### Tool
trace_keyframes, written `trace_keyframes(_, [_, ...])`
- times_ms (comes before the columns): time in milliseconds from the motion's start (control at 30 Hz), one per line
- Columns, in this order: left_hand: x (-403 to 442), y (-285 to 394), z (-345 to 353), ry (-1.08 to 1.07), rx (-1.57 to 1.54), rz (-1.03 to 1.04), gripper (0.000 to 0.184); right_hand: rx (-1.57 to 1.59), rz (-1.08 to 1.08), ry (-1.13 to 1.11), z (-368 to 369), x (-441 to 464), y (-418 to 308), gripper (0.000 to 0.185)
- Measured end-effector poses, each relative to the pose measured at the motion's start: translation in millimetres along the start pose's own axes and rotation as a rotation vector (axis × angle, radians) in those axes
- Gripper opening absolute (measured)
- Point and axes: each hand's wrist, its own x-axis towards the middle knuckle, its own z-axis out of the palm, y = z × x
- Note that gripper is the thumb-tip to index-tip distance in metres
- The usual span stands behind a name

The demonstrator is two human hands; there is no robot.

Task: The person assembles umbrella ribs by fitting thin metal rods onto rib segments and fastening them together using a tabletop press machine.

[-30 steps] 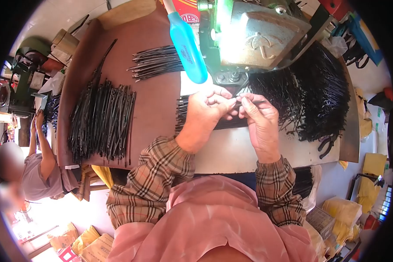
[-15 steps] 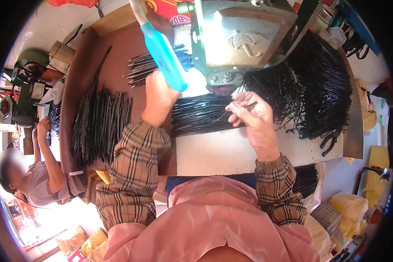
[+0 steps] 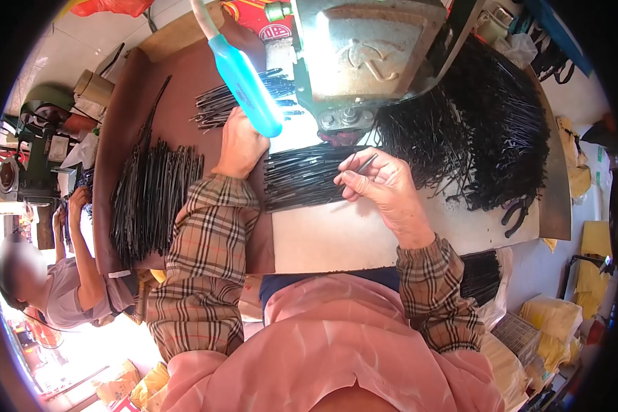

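Head view, right hand (image 3: 383, 190) pinching a thin dark rod (image 3: 369, 162) above a row of black rods (image 3: 301, 180), left hand (image 3: 239, 147) partly behind a blue lamp (image 3: 246, 88), grip unclear.

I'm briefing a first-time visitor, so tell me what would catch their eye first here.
The bright blue lamp at top centre-left, beside the metal machine bearing an umbrella shape. Below the machine, the right hand pinches a thin dark rod. Farther right spreads a big black heap.
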Motion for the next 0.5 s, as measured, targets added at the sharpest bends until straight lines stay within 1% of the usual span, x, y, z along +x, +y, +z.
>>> trace_keyframes(100, [-1.0, 5.8, 0.8, 0.04, 0.049, -0.133, 0.011, -0.007, -0.026, -0.01, -0.8, 0.2, 1.2, 0.015])
trace_keyframes(233, [4.4, 5.2, -2.9, 0.002, 0.044, -0.161, 0.012, -0.022, 0.004, -0.009, -1.1, -1.2, 1.1, 0.015])
trace_keyframes(333, [5.6, 7.2, -1.2, 0.002, 0.076, -0.036, 0.012, -0.077, -0.005, 0.003, -1.4, -1.3, 1.4, 0.018])
trace_keyframes(400, [12.0, 9.5, -3.4, 0.082, -0.04, -0.045, 0.012, -0.114, -0.007, 0.016, -1.7, 0.2, 1.5, 0.021])
trace_keyframes(500, [20.8, 26.9, -9.7, 0.179, -0.205, -0.042, 0.015, -0.176, 0.024, 0.046, -0.6, 5.1, -8.4, 0.02])
